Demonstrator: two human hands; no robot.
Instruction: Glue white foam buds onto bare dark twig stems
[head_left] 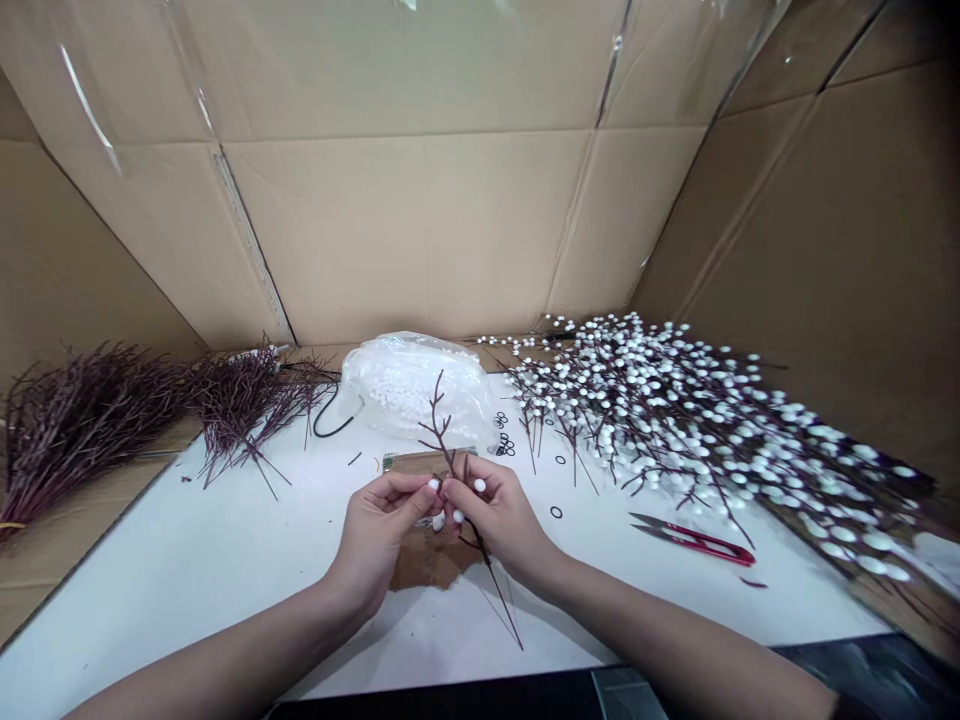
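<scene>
A thin brown artificial twig (495, 580) slants across the middle, its forked tip up and its bare stem toward the table's front. My right hand (495, 505) is closed round it, with white berries showing at the fingers. Close beside it, my left hand (390, 520) pinches a small white berry (434, 484) against the twig. One more white berry (479, 485) sits by the right fingers, and a few hang beneath both hands. Under them lies a torn piece of brown cardboard (431, 565). The fingertips' exact contact is partly hidden.
Bare brown twigs (97, 420) are bundled at left, with a smaller pile (240, 400) beside them. Behind my hands is a clear bag of white berries (409, 385). White-berried branches (660, 410) fill the right. Red-handled snips (694, 538) and black rings (556, 512) lie on the white table (225, 600).
</scene>
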